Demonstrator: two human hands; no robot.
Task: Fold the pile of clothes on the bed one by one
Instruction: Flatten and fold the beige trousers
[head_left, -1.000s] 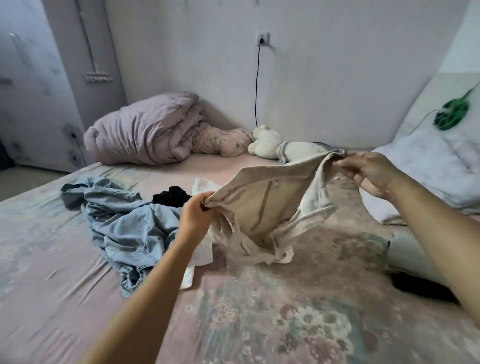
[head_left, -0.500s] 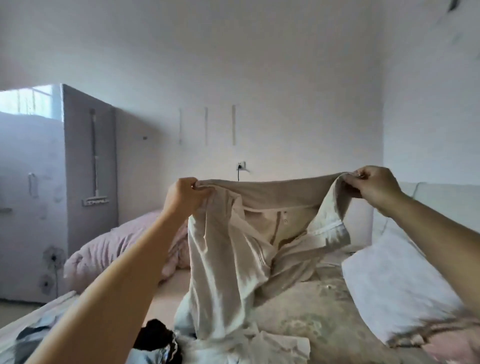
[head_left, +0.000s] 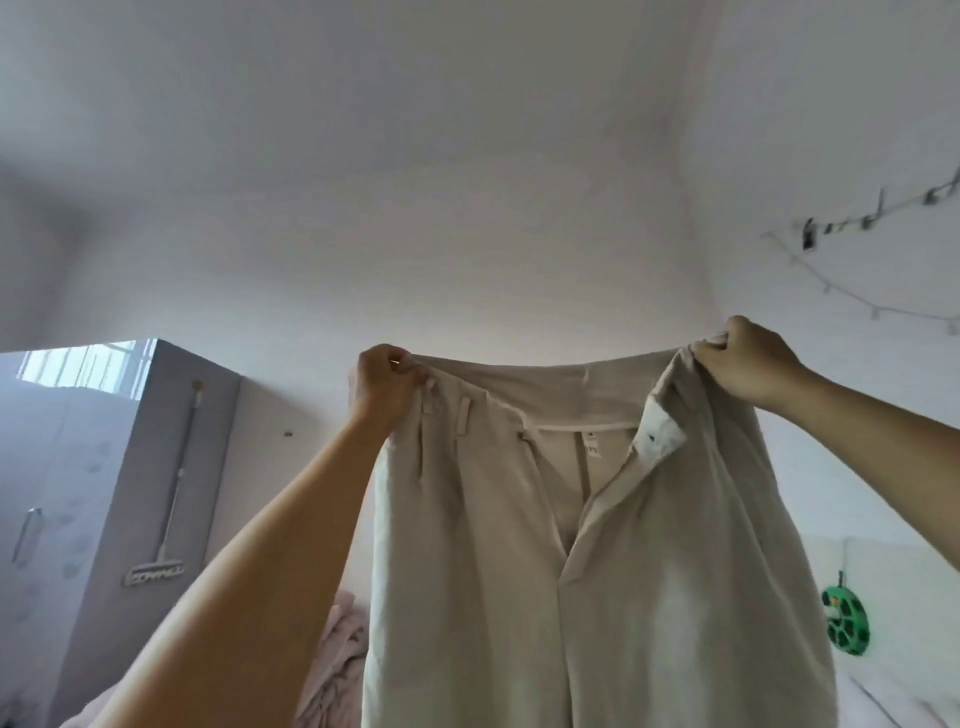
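I hold the beige trousers (head_left: 597, 545) by the waistband, left hand (head_left: 382, 392) and right hand (head_left: 748, 361) gripping opposite ends, legs hanging straight down.

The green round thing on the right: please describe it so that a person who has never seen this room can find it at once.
Start at the beige trousers held up in the middle by the left hand and right hand. Look just past their right edge, low on the white wall. There hangs the green disc with dark holes, the only bright-coloured thing in view.
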